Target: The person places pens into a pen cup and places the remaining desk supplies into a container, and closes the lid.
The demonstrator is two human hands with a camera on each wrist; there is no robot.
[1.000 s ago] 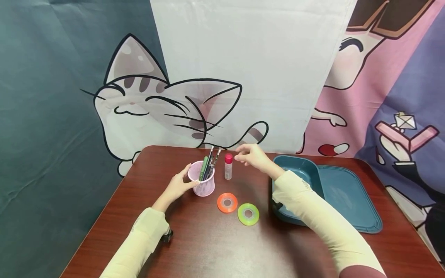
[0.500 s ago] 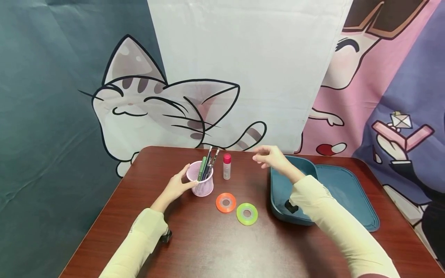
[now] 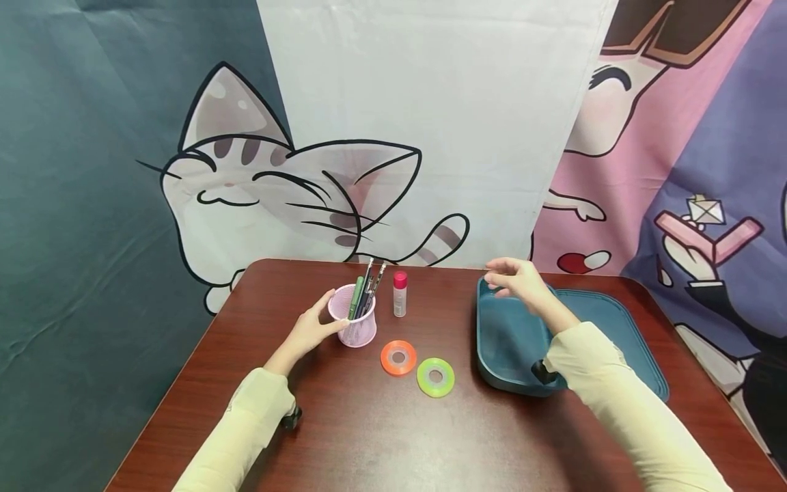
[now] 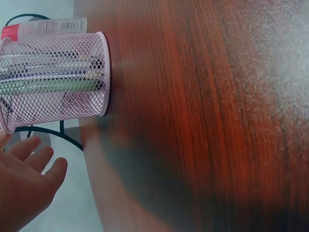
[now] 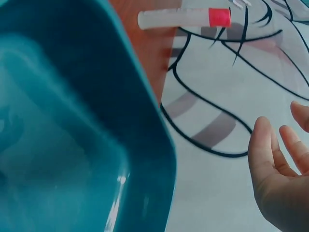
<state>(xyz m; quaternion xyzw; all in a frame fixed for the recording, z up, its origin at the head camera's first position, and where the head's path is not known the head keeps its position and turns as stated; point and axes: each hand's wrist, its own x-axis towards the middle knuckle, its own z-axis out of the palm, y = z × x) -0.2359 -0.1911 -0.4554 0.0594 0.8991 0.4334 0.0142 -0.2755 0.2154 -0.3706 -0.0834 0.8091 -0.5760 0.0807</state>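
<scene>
The pink mesh cup [image 3: 356, 333] of pens [image 3: 359, 299] stands upright on the far part of the bench [image 3: 344, 437], its rim between the left hand's [image 3: 309, 331] thumb and fingers, while the right hand [image 3: 515, 279], loosely bent and holding nothing, hangs above the blue box's [image 3: 510, 342] far end. Between cup and box are an upright glue stick [image 3: 400, 295] and, nearer, orange [image 3: 387, 359] and green tape rolls [image 3: 424, 378]; the right sleeve [image 3: 615, 383] partly hides box and lid [image 3: 605, 318]. A second ago the right hand was beside the glue stick; cup and left hand have stayed put.
</scene>
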